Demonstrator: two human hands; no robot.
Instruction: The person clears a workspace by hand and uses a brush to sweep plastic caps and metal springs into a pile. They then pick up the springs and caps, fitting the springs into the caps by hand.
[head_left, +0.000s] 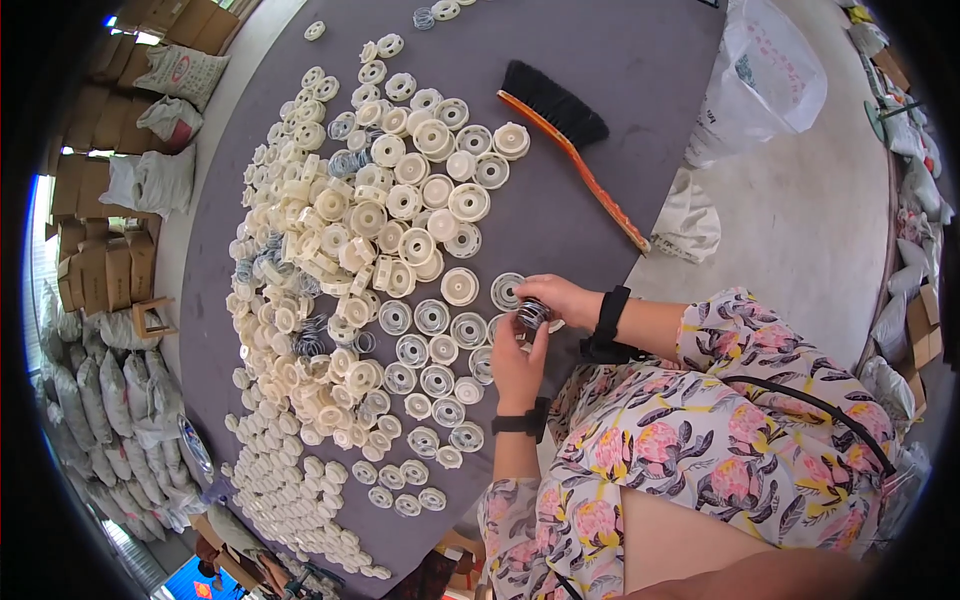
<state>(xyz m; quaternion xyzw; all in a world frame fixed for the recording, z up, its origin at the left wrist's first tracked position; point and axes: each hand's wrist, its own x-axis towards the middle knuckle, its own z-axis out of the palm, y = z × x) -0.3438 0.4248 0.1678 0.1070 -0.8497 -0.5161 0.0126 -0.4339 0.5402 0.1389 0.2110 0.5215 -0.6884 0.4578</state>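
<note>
Big heap of cream round plastic caps spread over the grey table on the left. Near the middle, left hand pinching a small shiny metal spring from below. Right hand closed on the same spring from above. Farther right, a black-bristled brush with an orange handle, well apart.

Plastic caps heap along the worktop's left side; a brush lies right of them, toward the far edge.
</note>
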